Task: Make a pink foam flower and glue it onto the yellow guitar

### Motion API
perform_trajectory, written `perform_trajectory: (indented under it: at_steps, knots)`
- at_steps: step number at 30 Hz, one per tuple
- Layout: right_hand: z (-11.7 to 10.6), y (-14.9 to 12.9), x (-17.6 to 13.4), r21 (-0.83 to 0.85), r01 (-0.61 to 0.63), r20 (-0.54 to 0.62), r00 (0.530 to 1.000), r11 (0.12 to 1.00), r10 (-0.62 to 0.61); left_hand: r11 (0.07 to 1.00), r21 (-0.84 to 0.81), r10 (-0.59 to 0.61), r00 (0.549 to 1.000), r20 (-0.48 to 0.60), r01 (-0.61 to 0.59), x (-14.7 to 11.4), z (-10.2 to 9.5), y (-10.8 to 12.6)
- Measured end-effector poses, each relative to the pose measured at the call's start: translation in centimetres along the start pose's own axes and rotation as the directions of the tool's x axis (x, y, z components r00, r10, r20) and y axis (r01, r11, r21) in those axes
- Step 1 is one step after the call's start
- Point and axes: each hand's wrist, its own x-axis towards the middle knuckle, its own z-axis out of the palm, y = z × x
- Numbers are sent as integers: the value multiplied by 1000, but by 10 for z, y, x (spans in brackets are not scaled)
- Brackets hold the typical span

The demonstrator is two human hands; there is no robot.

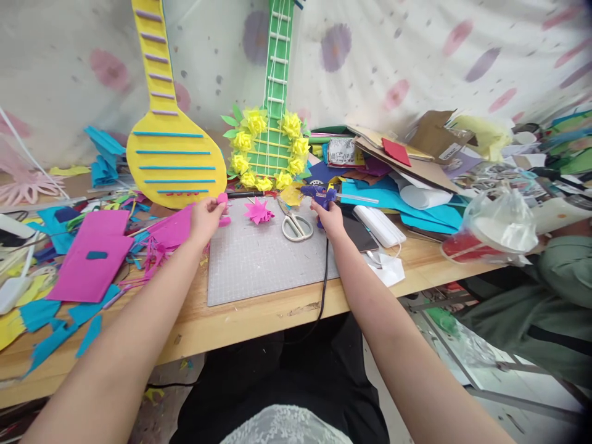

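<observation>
At the left edge of the grey cutting mat, my left hand pinches a small pink paper piece. Another bit of pink sticks out just below its fingertips. My right hand is wrapped round a purple-blue glue gun, with a clear glue stick jutting out to the right and a black cord hanging down. Between the hands, a pink paper flower and light-handled scissors rest on the mat.
A yellow paper instrument and a green one with yellow flowers lean at the back. Pink sheets and blue scraps lie left. A white power bank, a red cup and piled paper are right. Someone in green sits far right.
</observation>
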Motion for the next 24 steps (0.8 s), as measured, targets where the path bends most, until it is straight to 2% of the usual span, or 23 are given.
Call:
perform_trajectory:
  at_steps: [3,7,10,12,16,19,21,24]
  knots:
    - [-2,3,1,174,-37,18,999,984,34,993,-110,-44,999,29,47,-19,9,-5]
    - [-5,-2,-3,165,-79,21,997,983,77,990,-141,-20,1000,-23,16,-34,16,-9]
    - [-7,-10,-6,195,-125,48,992,973,118,997,-47,62,998,-10,-62,-40,15,-9]
    - [-9,-15,-7,223,-131,66,991,966,119,984,129,124,992,7,-124,-43,13,-8]
    - [-14,-20,-7,178,-132,46,991,975,125,810,548,225,974,39,-209,-51,10,-2]
    - [-16,-25,-8,186,-119,48,993,975,112,672,698,285,956,65,-247,-53,10,2]
    - [-16,-32,-11,230,-81,60,996,970,69,585,740,387,916,105,-332,-53,11,3]
    - [-17,-47,-18,286,-1,163,985,958,-48,450,733,538,810,233,-510,-52,11,3]
